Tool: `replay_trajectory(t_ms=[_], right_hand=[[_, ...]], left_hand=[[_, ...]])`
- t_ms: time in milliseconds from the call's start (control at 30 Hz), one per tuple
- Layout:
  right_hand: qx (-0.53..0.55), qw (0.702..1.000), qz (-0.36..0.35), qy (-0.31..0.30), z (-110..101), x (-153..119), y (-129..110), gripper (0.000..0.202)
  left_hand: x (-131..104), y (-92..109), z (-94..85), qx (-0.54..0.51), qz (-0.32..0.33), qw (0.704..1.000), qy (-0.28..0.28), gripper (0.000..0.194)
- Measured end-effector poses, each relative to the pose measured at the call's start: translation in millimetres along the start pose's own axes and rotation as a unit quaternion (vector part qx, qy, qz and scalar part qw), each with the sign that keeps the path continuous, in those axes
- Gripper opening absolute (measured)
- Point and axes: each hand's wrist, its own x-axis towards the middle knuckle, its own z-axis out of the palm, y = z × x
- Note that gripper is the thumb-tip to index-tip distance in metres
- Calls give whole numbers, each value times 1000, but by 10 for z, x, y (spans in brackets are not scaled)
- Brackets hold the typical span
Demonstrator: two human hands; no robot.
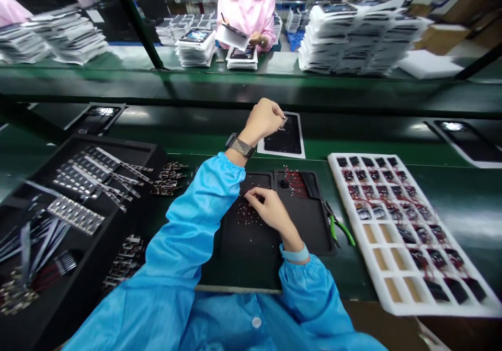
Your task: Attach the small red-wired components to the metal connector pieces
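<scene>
Seemingly midway: left hand (264,118) pinched at upper-centre panel (289,137), right hand (271,210) pinched among many remaining parts (248,215), contents unclear.

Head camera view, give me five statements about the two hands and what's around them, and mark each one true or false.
1. The left hand is at the white-bordered black panel. True.
2. Green-handled pliers lie between the right hand and the white tray. True.
3. The right hand is on the white tray. False: it is at the black tray, among tiny scattered pieces.
4. The white tray lies left of the black tray. False: it lies to the right.
5. A light-blue band circles the right wrist. True.
</scene>
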Motion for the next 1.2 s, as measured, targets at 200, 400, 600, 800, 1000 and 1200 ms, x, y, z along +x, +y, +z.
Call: replay_trajectory(t_ms=[200,400,600,800,1000,1200], right_hand=[[16,1000,-4,27,-56,-10,20,21],[20,998,-11,51,-45,-6,94,23],[45,992,-7,117,-177,-10,38,23],[47,898,14,437,-834,-203,235,22],[-138,945,74,288,-1047,-232,520,25],[-294,916,100,253,-781,46,596,26]], left_hand=[[286,-241,631,-95,-181,979,-9,6],[171,-776,745,39,-243,968,51,27],[187,-849,370,90,-222,966,101,28],[-206,-548,-374,42,-109,985,130,2],[-1795,-235,-1097,-60,66,970,228,11],[-3068,-819,-1166,18,-118,942,315,18]])
